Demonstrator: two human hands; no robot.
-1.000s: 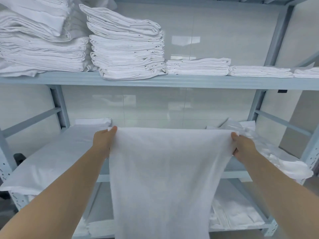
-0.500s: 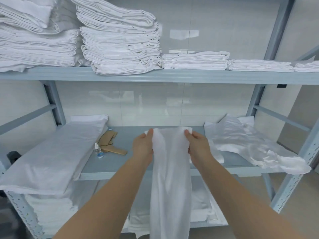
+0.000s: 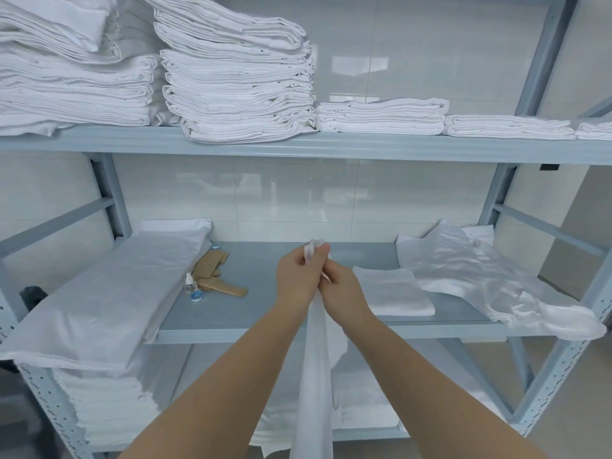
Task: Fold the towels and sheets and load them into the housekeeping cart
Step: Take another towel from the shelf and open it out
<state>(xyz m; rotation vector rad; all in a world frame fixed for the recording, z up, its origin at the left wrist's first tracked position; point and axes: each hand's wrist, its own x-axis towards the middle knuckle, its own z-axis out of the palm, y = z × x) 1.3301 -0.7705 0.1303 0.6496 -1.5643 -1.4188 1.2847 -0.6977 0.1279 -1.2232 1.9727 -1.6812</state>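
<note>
A thin white towel [image 3: 314, 376] hangs straight down in front of the grey shelving, folded lengthwise into a narrow strip. My left hand [image 3: 298, 276] and my right hand [image 3: 342, 286] meet at its top, both pinching the upper corners together above the middle shelf [image 3: 265, 306]. The towel's top edge pokes out just above my left thumb. A small folded white towel [image 3: 394, 289] lies on the middle shelf right of my hands.
The top shelf [image 3: 364, 147] carries tall stacks of folded white linen [image 3: 238, 84] and lower piles [image 3: 381, 115]. On the middle shelf lie a bagged pillow [image 3: 109, 293], brown paper packets [image 3: 215, 276], a small bottle [image 3: 189, 283] and crumpled plastic wrap [image 3: 490, 276]. More linen fills the bottom shelf.
My hands held the towel spread wide, then swung inward. They now meet, bringing the two top corners together and folding the towel in half lengthwise.
</note>
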